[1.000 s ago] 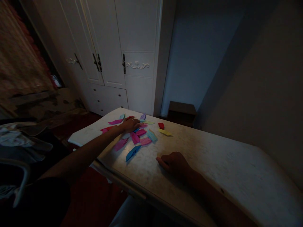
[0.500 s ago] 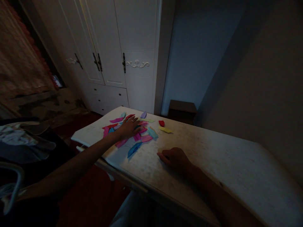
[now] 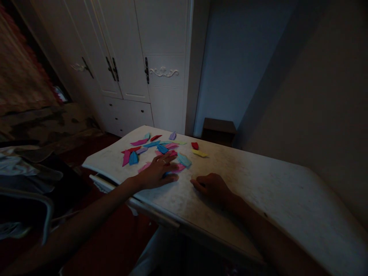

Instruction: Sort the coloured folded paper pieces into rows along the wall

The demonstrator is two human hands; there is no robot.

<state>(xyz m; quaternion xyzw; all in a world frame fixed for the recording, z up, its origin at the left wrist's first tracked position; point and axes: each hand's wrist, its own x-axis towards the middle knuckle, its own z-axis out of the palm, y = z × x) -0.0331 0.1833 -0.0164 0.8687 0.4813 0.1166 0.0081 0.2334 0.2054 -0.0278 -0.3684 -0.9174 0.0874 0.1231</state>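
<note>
My left hand (image 3: 159, 171) is palm down with its fingers spread over a scatter of folded coloured paper pieces, narrow and pointed like small boats. It covers part of a pink piece (image 3: 179, 168) and a blue one beneath the fingers. A light teal piece (image 3: 184, 160) lies just past the fingertips. Farther left are a blue piece (image 3: 133, 158) and a magenta piece (image 3: 125, 157). My right hand (image 3: 211, 186) rests on the table with curled fingers, and nothing shows in it. Beyond it lie a yellow piece (image 3: 199, 153) and a red piece (image 3: 194, 145).
The pale table (image 3: 253, 176) runs far to the right, toward a wall. A partly open drawer (image 3: 103, 184) juts from its near left edge. White wardrobe (image 3: 166, 103) doors and a low brown cabinet (image 3: 218, 125) stand behind. Clothes (image 3: 25, 165) are heaped at left.
My left hand has drawn back toward me, uncovering blue and pink pieces in the middle and covering the near blue one. My right hand stays in place, still curled.
</note>
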